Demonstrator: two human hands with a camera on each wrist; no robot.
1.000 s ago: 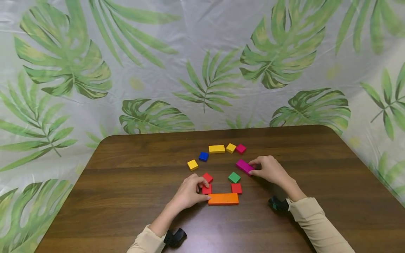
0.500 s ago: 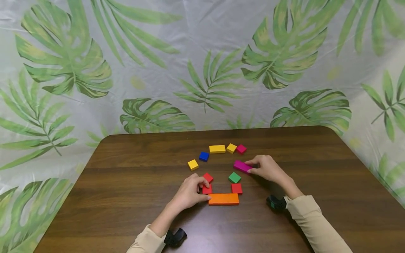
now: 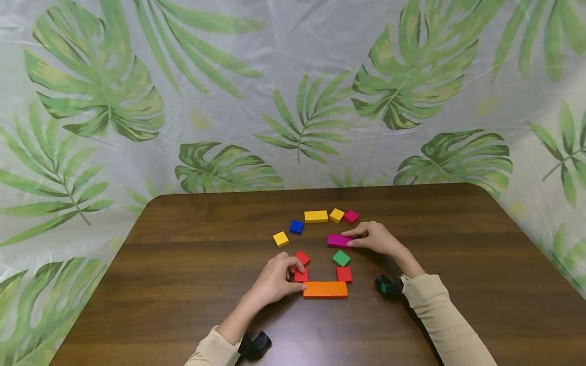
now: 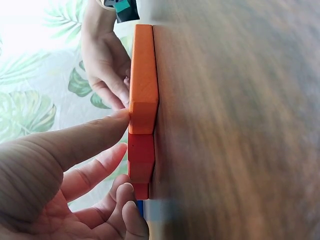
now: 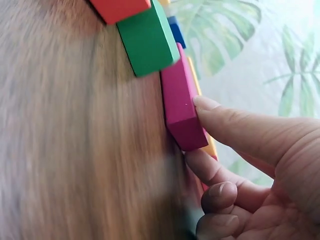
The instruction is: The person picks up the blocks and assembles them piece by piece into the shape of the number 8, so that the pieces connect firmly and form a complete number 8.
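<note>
In the head view my right hand (image 3: 377, 238) holds a long magenta block (image 3: 338, 241) by its right end, thumb on the near side. The right wrist view shows that magenta block (image 5: 181, 102) low over the wood, beside a green block (image 5: 150, 42). My left hand (image 3: 274, 277) rests at the left of a small arrangement. Its thumb touches the corner of a long orange block (image 4: 143, 75), and its fingertips reach a red block (image 4: 141, 155). Another red block (image 3: 302, 258) sits just behind, partly covered by the fingers. A third red block (image 3: 344, 274) adjoins the orange block's right end.
Farther back on the brown table (image 3: 192, 264) lie a long yellow block (image 3: 316, 217), a small yellow block (image 3: 337, 215) and a crimson block (image 3: 351, 216). Left of them are a blue block (image 3: 296, 226) and another yellow block (image 3: 281, 239). A leaf-print cloth (image 3: 220, 112) hangs behind.
My right hand has moved left with the magenta block, which has turned from slanted to nearly level across the view, behind the green block. The left hand has stayed in place.
</note>
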